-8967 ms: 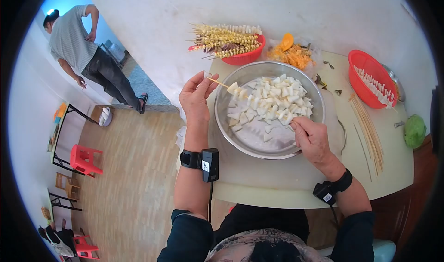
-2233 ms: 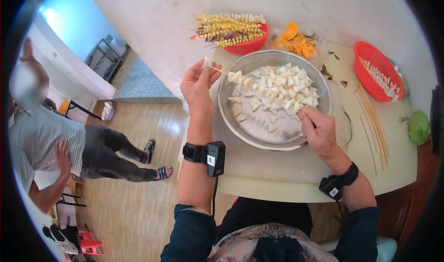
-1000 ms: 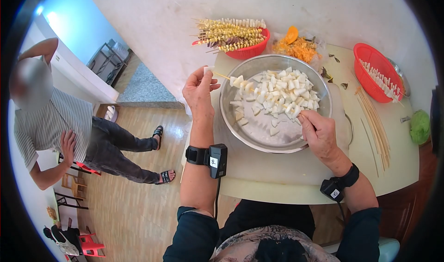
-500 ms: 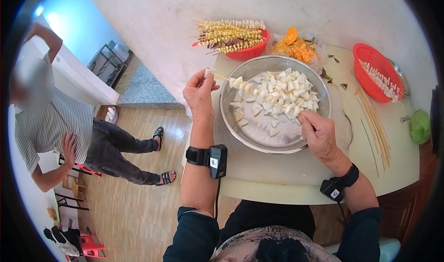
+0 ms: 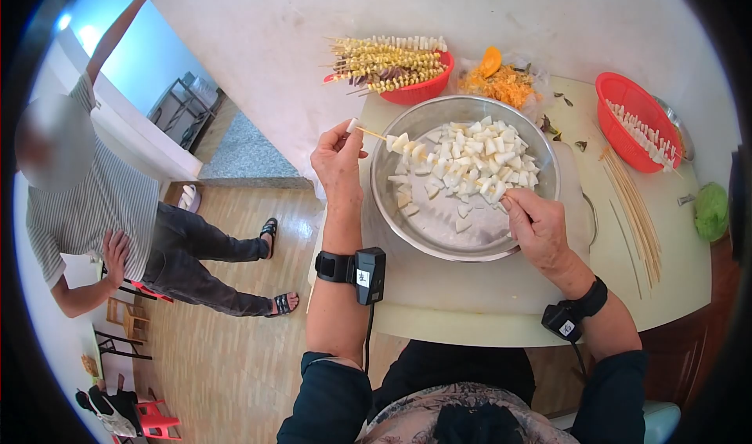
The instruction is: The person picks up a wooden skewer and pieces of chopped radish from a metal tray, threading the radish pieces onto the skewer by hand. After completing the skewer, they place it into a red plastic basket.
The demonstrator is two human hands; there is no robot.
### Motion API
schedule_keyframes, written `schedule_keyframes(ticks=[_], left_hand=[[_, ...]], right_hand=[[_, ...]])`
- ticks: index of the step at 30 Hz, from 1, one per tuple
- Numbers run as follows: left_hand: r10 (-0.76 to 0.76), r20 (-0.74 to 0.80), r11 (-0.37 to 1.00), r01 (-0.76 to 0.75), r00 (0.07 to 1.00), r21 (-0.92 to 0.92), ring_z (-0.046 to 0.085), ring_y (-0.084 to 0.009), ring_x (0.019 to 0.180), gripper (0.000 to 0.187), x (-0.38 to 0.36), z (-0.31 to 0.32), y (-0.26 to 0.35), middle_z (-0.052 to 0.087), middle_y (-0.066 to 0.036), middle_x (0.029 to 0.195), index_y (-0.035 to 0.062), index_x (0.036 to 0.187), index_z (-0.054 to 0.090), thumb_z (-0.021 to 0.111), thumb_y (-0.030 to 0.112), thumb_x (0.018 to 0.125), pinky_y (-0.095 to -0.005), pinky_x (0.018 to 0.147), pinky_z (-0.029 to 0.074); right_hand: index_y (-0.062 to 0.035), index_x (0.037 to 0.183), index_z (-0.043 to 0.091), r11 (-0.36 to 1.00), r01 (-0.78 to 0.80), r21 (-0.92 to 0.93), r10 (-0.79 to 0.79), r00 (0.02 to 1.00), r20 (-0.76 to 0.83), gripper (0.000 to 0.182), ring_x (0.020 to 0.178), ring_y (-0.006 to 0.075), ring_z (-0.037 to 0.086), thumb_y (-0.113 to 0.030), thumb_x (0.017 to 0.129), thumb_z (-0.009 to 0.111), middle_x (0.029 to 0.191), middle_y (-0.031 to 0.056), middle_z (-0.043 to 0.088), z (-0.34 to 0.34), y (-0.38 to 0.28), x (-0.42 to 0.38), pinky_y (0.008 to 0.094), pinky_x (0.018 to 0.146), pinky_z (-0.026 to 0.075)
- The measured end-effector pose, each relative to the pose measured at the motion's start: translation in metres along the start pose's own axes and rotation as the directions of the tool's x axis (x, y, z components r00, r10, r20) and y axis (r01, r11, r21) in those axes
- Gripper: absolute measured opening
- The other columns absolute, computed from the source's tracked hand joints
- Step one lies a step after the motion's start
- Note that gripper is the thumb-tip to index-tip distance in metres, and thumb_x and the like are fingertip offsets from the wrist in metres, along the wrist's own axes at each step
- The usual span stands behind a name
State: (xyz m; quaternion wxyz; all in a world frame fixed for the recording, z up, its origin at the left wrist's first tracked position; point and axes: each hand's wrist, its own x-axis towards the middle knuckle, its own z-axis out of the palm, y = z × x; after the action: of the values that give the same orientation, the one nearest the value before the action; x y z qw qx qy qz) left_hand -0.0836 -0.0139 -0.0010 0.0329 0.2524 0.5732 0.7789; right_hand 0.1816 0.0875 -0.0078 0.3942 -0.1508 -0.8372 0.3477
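My left hand [image 5: 337, 164] pinches a white chunk [image 5: 353, 125] at the tip of a bamboo skewer [image 5: 371, 134]. Several white chunks [image 5: 415, 152] sit threaded along the skewer, which slants across a wide steel basin [image 5: 431, 228]. At its lower end, my right hand [image 5: 540, 226] is closed around the skewer, over the basin's right side. Loose white cut pieces [image 5: 493, 148] are heaped in the basin beneath, with a few scattered on its bare bottom.
A red basket [image 5: 423, 91] of filled skewers [image 5: 392, 61] stands behind the basin, beside orange shreds [image 5: 505, 87]. To the right are another red basket [image 5: 623, 103], bare skewers [image 5: 634, 217] and a green bundle [image 5: 711, 213]. A person [image 5: 117, 201] stands at left.
The person at left has raised an arm up against the wall. My hands have barely shifted, still holding the skewer and the chunk at its tip.
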Motion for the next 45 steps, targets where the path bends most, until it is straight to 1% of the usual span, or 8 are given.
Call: schedule_keyframes(ticks=[4,15,20,26,37,40,44,45], left_hand=[[0.005,-0.012,1.0,-0.005,1.0,0.031,0.054,-0.0074,0.065,0.022,0.001,0.0,-0.002,0.057,-0.002,0.077,-0.0034,0.098,0.064,0.066,0.005,0.078,-0.0211,0.054,0.048],[0.347,0.069,0.829,-0.34,0.935,0.444,0.052,-0.013,0.062,0.018,0.002,-0.001,-0.003,0.053,-0.005,0.074,0.001,0.095,0.067,0.064,0.001,0.077,-0.0249,0.058,0.045],[0.377,0.081,0.799,-0.368,0.923,0.476,0.053,-0.0142,0.062,0.017,-0.001,0.002,0.004,0.055,-0.007,0.075,0.0014,0.094,0.067,0.064,0.0,0.077,-0.0253,0.057,0.045],[0.389,0.089,0.822,-0.389,0.917,0.415,0.054,-0.0129,0.063,0.019,-0.006,0.005,0.008,0.055,-0.007,0.076,0.0016,0.094,0.067,0.064,-0.002,0.076,-0.0241,0.057,0.045],[0.516,0.174,0.646,-0.515,0.838,0.564,0.057,-0.0205,0.064,0.018,-0.003,0.004,0.011,0.057,-0.01,0.078,0.001,0.093,0.066,0.062,-0.004,0.076,-0.0288,0.058,0.046],[0.501,0.19,0.666,-0.517,0.844,0.538,0.058,-0.021,0.065,0.019,-0.007,0.007,0.017,0.057,-0.011,0.079,0.0007,0.093,0.066,0.061,-0.004,0.076,-0.0295,0.059,0.046],[0.496,0.207,0.659,-0.521,0.843,0.543,0.058,-0.0207,0.065,0.019,-0.006,0.006,0.011,0.058,-0.01,0.079,0.0003,0.093,0.066,0.061,-0.005,0.076,-0.0288,0.059,0.046],[0.489,0.21,0.667,-0.518,0.847,0.535,0.057,-0.0167,0.065,0.02,-0.006,0.006,0.011,0.057,-0.008,0.078,0.0003,0.095,0.066,0.061,-0.005,0.077,-0.0265,0.059,0.046]], right_hand=[[0.0002,0.089,0.061,1.0,-0.004,-0.007,0.004,1.0,0.008,0.007,0.05,0.0235,0.053,-0.005,0.086,0.058,0.062,0.0136,0.054,0.0,0.0,0.0,0.0299,0.048,0.041],[0.0003,0.085,0.06,0.998,0.024,-0.057,-0.024,1.0,0.003,0.005,0.05,0.0279,0.055,-0.004,0.084,0.059,0.061,0.0149,0.055,-0.002,0.002,-0.003,0.0326,0.047,0.041],[0.0008,0.083,0.059,0.997,0.072,-0.02,-0.073,0.997,-0.037,0.004,0.049,0.0283,0.054,-0.003,0.083,0.058,0.059,0.0158,0.053,0.004,0.007,0.0,0.0335,0.047,0.041],[0.0007,0.082,0.058,0.999,-0.021,0.029,0.021,1.0,0.006,0.004,0.047,0.0269,0.051,-0.003,0.082,0.057,0.057,0.0152,0.051,0.0,0.002,-0.002,0.0325,0.047,0.04],[0.0012,0.082,0.058,1.0,0.007,0.017,-0.007,1.0,-0.022,0.004,0.048,0.0274,0.052,-0.002,0.083,0.057,0.058,0.0155,0.051,0.002,0.004,-0.001,0.0329,0.047,0.04],[0.0007,0.084,0.059,1.0,0.018,0.011,-0.018,1.0,-0.001,0.004,0.049,0.0279,0.054,-0.003,0.084,0.057,0.059,0.0158,0.052,-0.001,0.001,0.0,0.0333,0.047,0.04],[0.0003,0.086,0.059,1.0,0.014,0.017,-0.014,1.0,-0.008,0.005,0.049,0.0286,0.054,-0.004,0.084,0.058,0.059,0.0151,0.053,0.0,0.0,0.0,0.0331,0.047,0.041],[0.0003,0.086,0.059,1.0,0.012,0.019,-0.012,1.0,-0.006,0.005,0.049,0.0286,0.054,-0.004,0.084,0.058,0.059,0.0151,0.053,-0.001,0.0,0.0,0.0331,0.047,0.041]])
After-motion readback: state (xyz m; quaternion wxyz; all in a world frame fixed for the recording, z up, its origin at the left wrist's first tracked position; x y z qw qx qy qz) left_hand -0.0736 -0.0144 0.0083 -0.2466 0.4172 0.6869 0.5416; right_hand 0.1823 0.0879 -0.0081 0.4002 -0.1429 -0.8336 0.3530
